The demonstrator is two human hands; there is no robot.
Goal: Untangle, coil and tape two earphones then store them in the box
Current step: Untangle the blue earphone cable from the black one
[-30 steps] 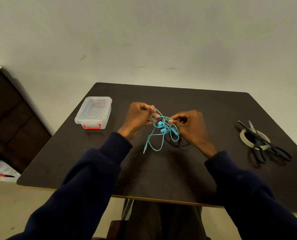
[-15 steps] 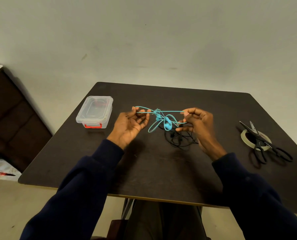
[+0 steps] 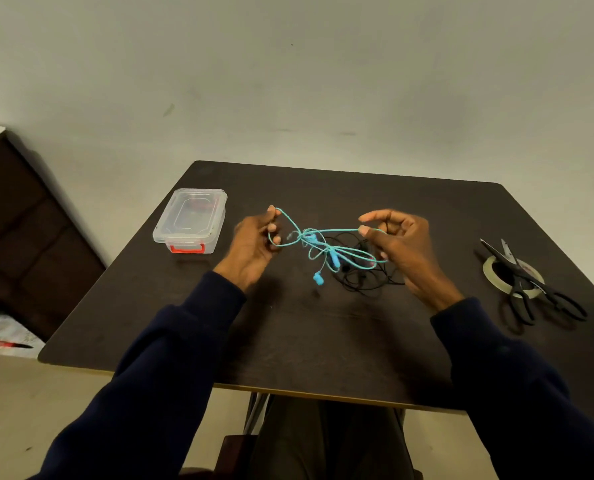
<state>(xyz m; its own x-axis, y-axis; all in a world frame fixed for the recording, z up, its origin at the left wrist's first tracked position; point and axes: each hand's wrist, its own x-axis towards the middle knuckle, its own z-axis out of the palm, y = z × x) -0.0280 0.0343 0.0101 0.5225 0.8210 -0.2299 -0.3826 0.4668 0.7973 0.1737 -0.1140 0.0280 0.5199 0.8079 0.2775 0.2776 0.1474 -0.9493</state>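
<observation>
Above mid-bench (image 3: 323,341), the left hand (image 3: 252,245) grips one loop of the teal earphone (image 3: 326,249) and the right hand (image 3: 404,244) pinches its cable, with the knot strung between them. The black earphone (image 3: 358,284) lies beneath. The lidded box (image 3: 191,220) sits far left. Scissors (image 3: 527,282) rest on the tape roll (image 3: 489,271) at right.

One each of teal earphone (image 3: 334,259), seemingly black earphone (image 3: 346,268), box (image 3: 191,220), scissors (image 3: 524,278), tape (image 3: 489,271)
</observation>
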